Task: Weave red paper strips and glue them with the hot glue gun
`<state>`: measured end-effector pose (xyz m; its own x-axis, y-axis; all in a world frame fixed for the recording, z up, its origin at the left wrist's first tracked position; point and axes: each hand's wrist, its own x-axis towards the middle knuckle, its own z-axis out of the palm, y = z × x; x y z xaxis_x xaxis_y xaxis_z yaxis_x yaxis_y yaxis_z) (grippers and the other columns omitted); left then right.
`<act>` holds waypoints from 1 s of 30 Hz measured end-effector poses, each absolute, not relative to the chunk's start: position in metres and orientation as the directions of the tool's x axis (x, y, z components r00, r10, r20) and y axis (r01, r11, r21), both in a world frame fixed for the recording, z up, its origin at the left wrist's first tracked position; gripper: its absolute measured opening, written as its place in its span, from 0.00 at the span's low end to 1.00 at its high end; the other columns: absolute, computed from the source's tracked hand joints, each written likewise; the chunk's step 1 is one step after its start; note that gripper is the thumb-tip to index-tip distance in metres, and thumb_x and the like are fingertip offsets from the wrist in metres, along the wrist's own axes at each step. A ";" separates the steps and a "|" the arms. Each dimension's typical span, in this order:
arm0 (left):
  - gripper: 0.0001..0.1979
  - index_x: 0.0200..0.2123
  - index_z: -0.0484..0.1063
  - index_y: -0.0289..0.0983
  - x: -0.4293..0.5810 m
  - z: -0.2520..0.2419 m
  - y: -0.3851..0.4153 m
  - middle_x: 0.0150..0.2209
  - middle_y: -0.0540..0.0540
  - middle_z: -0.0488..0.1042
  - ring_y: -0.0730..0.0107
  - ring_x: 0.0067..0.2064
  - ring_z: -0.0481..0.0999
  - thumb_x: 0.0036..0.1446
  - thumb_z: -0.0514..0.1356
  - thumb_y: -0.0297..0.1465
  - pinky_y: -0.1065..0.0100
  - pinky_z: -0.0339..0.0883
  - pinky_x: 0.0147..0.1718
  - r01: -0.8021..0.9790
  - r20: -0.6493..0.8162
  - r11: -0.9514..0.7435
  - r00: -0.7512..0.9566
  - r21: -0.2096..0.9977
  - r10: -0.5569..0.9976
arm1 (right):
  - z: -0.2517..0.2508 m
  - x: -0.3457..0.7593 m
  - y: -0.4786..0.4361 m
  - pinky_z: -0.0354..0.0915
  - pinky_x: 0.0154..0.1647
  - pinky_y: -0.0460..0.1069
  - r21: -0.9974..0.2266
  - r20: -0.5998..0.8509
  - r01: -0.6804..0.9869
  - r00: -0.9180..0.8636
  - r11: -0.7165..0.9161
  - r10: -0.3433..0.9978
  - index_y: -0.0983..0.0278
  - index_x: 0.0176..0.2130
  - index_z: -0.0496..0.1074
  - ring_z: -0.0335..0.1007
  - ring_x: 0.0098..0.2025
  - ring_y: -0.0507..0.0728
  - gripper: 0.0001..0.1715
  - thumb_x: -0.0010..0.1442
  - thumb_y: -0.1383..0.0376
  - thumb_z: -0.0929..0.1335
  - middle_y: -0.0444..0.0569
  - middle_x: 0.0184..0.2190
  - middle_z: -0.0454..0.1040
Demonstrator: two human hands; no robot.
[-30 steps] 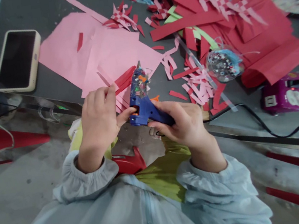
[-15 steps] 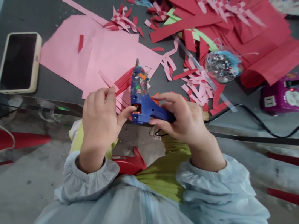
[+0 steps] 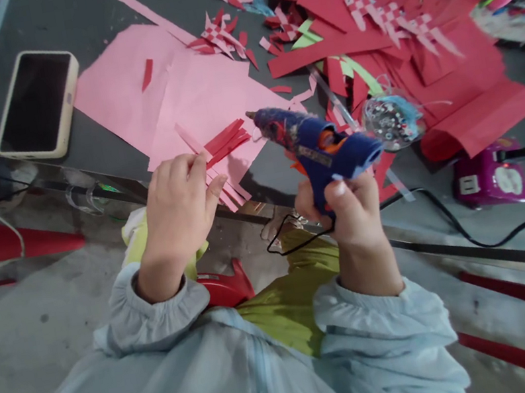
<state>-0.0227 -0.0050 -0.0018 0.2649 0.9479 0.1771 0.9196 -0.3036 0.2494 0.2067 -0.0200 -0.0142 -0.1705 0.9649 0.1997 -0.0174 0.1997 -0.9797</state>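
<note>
Dark grey flat surface (image 3: 103, 148): bare lane between cream-cased black phone (image 3: 38, 103) and left fingers (image 3: 178, 173). Gap, left fingers to blue plastic glue gun (image 3: 300, 135): passable above low red paper strips (image 3: 227, 140). Gun, in right fingers (image 3: 342, 200), overhangs approach to clear round container (image 3: 389, 125). Heaped red paper (image 3: 459, 80) obstructs far right; thin black cord (image 3: 297, 246) loops off near edge.

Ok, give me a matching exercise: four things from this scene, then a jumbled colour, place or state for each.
1. Glue gun
2. Phone
3. Tub
4. Socket box

A. Clear and round
B. Purple
C. Gripped in the right hand
D. Lying left of the pink paper

Pairs: 1-C, 2-D, 3-A, 4-B
</note>
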 end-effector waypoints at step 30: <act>0.21 0.57 0.69 0.29 -0.023 -0.005 -0.006 0.52 0.33 0.74 0.51 0.52 0.71 0.64 0.48 0.23 0.51 0.66 0.53 0.914 0.179 -0.310 0.270 0.262 0.946 | -0.004 0.201 -0.024 0.51 0.18 0.49 -0.985 -0.121 0.162 -0.360 -0.066 0.925 0.60 0.33 0.68 0.57 0.16 0.51 0.20 0.68 0.49 0.61 0.40 0.15 0.64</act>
<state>-0.0230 -0.0063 -0.0053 0.2698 0.9462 0.1786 0.9140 -0.3100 0.2617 0.2010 -0.0238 -0.0036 -0.3595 0.9253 -0.1209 0.1619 -0.0657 -0.9846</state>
